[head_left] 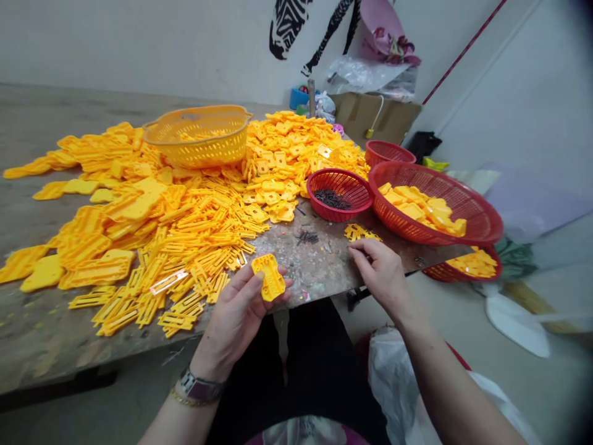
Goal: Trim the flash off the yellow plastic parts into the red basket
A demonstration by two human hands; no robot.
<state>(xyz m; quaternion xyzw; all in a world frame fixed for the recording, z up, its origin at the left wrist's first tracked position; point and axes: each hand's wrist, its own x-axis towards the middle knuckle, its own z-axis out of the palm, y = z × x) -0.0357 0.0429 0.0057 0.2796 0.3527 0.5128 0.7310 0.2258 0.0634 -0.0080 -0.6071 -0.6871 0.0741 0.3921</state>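
Note:
My left hand [238,309] holds a small yellow plastic housing piece [269,277] between thumb and fingers, just over the table's near edge. My right hand [382,269] rests on the table edge with fingers curled; whether they pinch anything I cannot make out. A few small yellow frame pieces [359,233] lie just beyond its fingertips. Loose dark screws [306,237] are scattered on the tabletop between both hands.
Heaps of yellow plastic parts [176,216] cover the worn table [319,266]. A yellow basket [199,135] stands at the back. A small red basket [340,193] holds dark screws. A large red basket [435,204] at the right holds yellow pieces; other red baskets sit behind and below it.

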